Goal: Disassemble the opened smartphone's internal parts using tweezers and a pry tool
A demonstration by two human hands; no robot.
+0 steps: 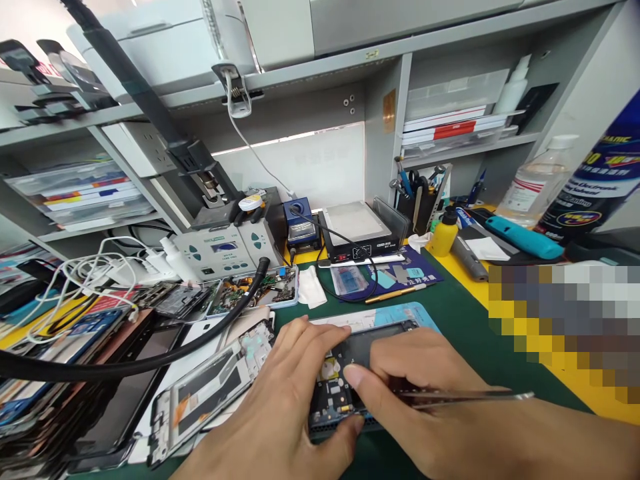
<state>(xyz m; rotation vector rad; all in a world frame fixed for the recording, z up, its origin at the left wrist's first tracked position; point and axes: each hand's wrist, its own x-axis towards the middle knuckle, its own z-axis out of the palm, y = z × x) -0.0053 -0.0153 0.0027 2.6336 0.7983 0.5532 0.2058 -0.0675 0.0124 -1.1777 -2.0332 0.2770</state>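
Observation:
An opened phone (336, 395) lies in front of me with its inner parts and dark frame bare. My left hand (293, 380) grips it from the left, fingers over the far side and thumb at the near edge. My right hand (425, 380) is closed above the phone's right part, its thumb tip pressed near the middle of the inside. Metal tweezers (470, 397) are held in my right hand and stick out to the right. The fingers cover much of the phone's right half. Beneath the phone is a light blue and white pad (413, 313).
A stripped phone frame (210, 393) and stacked phones (115, 387) lie left. A black hose (200, 350) arches over them from the hot-air station (225, 250). Behind are a circuit-board tray (270, 293), a gold pen-like tool (400, 293), a heating plate (355, 233) and a yellow bottle (444, 233).

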